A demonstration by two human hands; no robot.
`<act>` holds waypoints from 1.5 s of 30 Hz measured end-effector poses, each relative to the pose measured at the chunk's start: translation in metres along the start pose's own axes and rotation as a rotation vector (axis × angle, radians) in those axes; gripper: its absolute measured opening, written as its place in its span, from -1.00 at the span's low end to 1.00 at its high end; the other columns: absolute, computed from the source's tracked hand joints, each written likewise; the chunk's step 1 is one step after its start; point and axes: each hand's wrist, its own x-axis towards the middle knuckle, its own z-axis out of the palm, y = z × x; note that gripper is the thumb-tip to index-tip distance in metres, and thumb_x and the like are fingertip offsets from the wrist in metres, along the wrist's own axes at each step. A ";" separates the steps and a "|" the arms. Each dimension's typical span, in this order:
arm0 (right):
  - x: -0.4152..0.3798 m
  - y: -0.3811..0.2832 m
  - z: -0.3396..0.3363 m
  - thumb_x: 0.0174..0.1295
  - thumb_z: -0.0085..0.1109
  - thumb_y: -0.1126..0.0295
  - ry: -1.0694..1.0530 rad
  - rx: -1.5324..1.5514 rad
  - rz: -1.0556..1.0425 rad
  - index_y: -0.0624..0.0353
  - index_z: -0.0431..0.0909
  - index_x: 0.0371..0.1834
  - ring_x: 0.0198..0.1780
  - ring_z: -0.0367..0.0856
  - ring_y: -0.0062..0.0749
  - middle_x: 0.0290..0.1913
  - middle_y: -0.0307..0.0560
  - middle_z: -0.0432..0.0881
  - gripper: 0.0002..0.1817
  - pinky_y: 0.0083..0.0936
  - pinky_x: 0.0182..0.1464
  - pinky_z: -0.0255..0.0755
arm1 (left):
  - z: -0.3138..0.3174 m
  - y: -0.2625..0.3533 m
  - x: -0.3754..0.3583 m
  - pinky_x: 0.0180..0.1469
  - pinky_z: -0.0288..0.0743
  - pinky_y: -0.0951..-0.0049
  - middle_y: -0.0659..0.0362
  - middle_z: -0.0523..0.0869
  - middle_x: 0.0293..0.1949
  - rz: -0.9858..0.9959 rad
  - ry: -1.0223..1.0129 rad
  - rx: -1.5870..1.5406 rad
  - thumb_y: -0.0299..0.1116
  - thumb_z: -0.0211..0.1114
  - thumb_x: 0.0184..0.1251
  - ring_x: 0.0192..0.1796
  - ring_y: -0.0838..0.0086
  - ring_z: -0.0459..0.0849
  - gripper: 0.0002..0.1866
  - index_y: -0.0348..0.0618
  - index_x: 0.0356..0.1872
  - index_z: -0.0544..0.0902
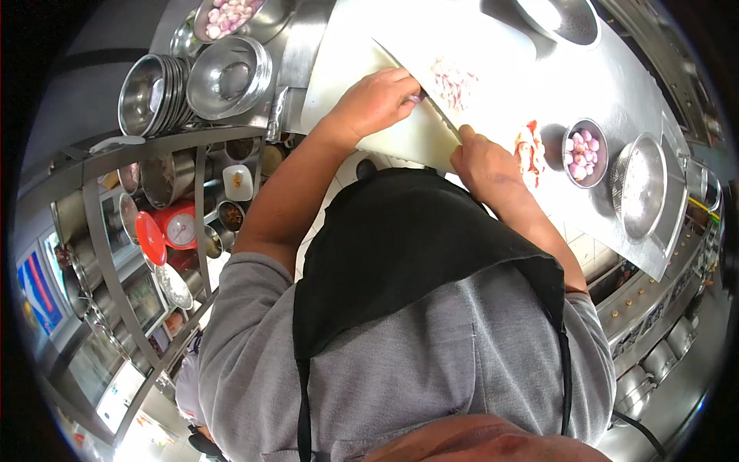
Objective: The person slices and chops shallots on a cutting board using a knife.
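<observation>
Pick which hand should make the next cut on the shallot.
Right. The right hand grips the cleaver at its handle end, with the blade against the shallot. The left hand is pinning that shallot on the cutting board.

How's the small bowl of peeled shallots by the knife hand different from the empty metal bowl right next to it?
The small bowl holds pink peeled shallots; the empty metal bowl holds nothing. The small bowl is narrower, and it sits closer to the right hand. Both are round, shiny metal and rest on the steel counter.
</observation>
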 end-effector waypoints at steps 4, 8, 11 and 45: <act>-0.005 -0.007 -0.008 0.45 0.03 0.30 -0.048 0.011 0.058 0.28 0.51 0.00 0.03 0.75 0.28 -0.08 0.35 0.76 -0.74 0.12 0.11 0.58 | 0.002 -0.003 0.000 0.00 0.62 0.12 0.09 0.73 -0.17 0.039 0.006 -0.002 -0.43 0.41 0.30 -0.06 0.08 0.72 -0.85 -0.12 -0.15 0.70; 0.002 -0.007 -0.006 0.44 0.04 0.31 -0.011 0.026 0.024 0.28 0.52 -0.02 0.02 0.75 0.30 -0.08 0.36 0.75 -0.75 0.12 0.10 0.58 | 0.004 -0.006 -0.003 0.00 0.62 0.12 0.09 0.73 -0.18 0.026 0.018 0.018 -0.43 0.41 0.30 -0.06 0.09 0.72 -0.86 -0.12 -0.15 0.71; -0.006 -0.012 -0.011 0.44 0.03 0.30 -0.031 0.008 0.044 0.28 0.52 -0.02 0.02 0.75 0.31 -0.07 0.36 0.75 -0.74 0.12 0.11 0.58 | 0.002 -0.007 -0.001 0.01 0.62 0.12 0.09 0.73 -0.18 0.068 0.022 0.018 -0.42 0.43 0.30 -0.05 0.09 0.71 -0.85 -0.12 -0.14 0.71; -0.004 -0.019 -0.018 0.42 0.04 0.31 -0.057 0.047 0.032 0.31 0.51 -0.02 0.00 0.75 0.32 -0.10 0.39 0.75 -0.74 0.14 0.10 0.57 | 0.002 -0.005 -0.008 0.12 0.62 0.16 0.13 0.75 -0.11 0.054 0.010 0.100 -0.36 0.42 0.37 0.04 0.12 0.71 -0.85 -0.15 -0.12 0.74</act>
